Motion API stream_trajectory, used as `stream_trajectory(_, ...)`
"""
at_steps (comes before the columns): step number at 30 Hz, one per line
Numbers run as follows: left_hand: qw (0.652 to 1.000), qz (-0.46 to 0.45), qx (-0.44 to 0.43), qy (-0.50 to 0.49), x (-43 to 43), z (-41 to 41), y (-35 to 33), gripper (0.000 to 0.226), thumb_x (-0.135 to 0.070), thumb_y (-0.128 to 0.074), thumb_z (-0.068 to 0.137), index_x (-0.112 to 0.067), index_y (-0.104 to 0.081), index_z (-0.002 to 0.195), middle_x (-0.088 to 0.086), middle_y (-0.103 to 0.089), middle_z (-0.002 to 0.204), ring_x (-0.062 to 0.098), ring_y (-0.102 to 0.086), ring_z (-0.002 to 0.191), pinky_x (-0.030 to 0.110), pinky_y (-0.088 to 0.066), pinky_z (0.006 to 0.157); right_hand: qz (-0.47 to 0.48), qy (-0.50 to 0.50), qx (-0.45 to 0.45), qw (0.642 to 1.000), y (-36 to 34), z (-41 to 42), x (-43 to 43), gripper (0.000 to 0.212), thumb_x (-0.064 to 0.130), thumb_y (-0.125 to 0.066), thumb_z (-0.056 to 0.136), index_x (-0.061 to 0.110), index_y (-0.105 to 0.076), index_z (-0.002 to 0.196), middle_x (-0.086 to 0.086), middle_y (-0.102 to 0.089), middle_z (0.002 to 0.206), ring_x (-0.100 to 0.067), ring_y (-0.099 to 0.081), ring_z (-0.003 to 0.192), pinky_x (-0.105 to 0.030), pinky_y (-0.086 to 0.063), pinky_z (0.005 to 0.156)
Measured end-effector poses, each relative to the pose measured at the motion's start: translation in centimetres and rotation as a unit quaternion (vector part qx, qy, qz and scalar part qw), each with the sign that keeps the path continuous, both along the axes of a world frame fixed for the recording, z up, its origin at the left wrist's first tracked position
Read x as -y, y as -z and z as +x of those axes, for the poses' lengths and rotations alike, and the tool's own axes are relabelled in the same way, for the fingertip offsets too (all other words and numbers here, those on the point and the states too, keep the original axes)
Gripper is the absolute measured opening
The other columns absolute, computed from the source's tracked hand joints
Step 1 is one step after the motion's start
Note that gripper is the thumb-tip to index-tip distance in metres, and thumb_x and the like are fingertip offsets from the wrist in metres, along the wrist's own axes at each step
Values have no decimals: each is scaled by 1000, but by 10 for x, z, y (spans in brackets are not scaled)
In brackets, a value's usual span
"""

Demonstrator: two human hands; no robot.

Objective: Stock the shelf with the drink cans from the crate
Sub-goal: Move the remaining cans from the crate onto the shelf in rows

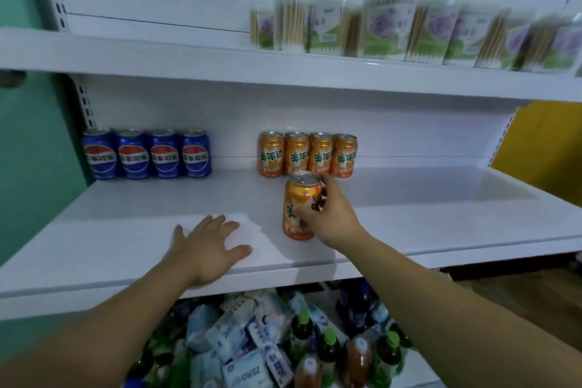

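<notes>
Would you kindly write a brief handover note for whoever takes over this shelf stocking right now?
Left hand: open, flat on the middle shelf.
Right hand: grips an upright orange can just in front of the orange row.
Done: four blue cans back left; the orange row holds four, back centre.
Left: place this can; fetch more. Only bottles and packs show below.

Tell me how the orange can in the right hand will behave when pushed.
The orange can looks sealed, so probably full and heavy for its size. Its glossy wall may slip in a loose grip; the right hand wraps its side. Tall and narrow on the smooth shelf, it should slide if pushed low, maybe tip if pushed high.
</notes>
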State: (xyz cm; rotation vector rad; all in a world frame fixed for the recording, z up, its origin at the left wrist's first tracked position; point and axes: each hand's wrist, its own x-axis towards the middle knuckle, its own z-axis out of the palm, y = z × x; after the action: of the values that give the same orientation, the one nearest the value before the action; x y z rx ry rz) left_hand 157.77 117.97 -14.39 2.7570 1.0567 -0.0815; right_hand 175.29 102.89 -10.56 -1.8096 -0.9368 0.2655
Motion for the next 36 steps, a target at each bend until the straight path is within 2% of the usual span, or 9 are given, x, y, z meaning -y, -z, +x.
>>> stream_trajectory(3, 1000, 1, 9, 0, -3, 0, 4, 74, -74, -25, 87, -39, -11, 150, -11, 1, 161, 10, 1, 147, 53, 3, 117, 8, 26, 19, 999, 9, 11, -31, 64, 28, -73, 84, 23, -38, 137, -2, -52, 132, -22, -52, 120, -39, -45, 101)
stream_trajectory(7, 1000, 0, 15, 1, -5, 0, 7, 74, -74, -24, 86, -40, -9, 150, -12, 2, 160, 8, 4, 147, 52, 6, 117, 23, 17, 43, 999, 14, 28, -68, 53, 30, -69, 87, 22, -43, 133, -2, -59, 127, -25, -57, 115, -36, -45, 96)
stream_trajectory(12, 1000, 0, 20, -2, -4, -1, 7, 73, -74, -25, 86, -41, -9, 149, -13, 2, 160, 7, 5, 146, 50, 6, 118, 8, 45, 18, 999, 17, 45, -108, 58, 36, -68, 86, 22, -39, 134, -2, -58, 130, -27, -56, 118, -42, -46, 100)
stream_trajectory(15, 1000, -1, 24, -1, -3, -2, 7, 73, -74, -25, 86, -42, -8, 149, -14, 3, 160, 6, 7, 146, 50, 7, 118, -5, 57, 22, 998, 18, 50, -124, 57, 36, -66, 89, 20, -40, 136, -5, -54, 135, -29, -52, 122, -38, -41, 100)
stream_trajectory(29, 1000, 0, 13, 5, -4, -3, 8, 73, -73, -23, 87, -41, -5, 150, -15, 7, 159, 5, 12, 145, 49, 10, 118, 17, 17, 50, 998, 26, 67, -155, 62, 31, -61, 92, 22, -31, 146, -7, -50, 141, -30, -47, 128, -39, -37, 105)
stream_trajectory(33, 1000, -7, 17, 4, -5, -3, 7, 73, -73, -25, 87, -41, -6, 150, -14, 6, 160, 6, 10, 146, 49, 10, 117, -33, 10, 43, 998, 19, 64, -146, 64, 36, -60, 90, 22, -31, 146, -6, -51, 140, -29, -49, 127, -39, -39, 103)
stream_trajectory(36, 1000, -21, 7, 5, -5, -1, 5, 73, -73, -24, 87, -40, -6, 150, -13, 6, 160, 7, 9, 146, 51, 9, 117, -131, -1, 83, 988, 4, 61, -115, 54, 44, -56, 93, 19, -42, 139, -6, -53, 138, -30, -51, 123, -35, -40, 96)
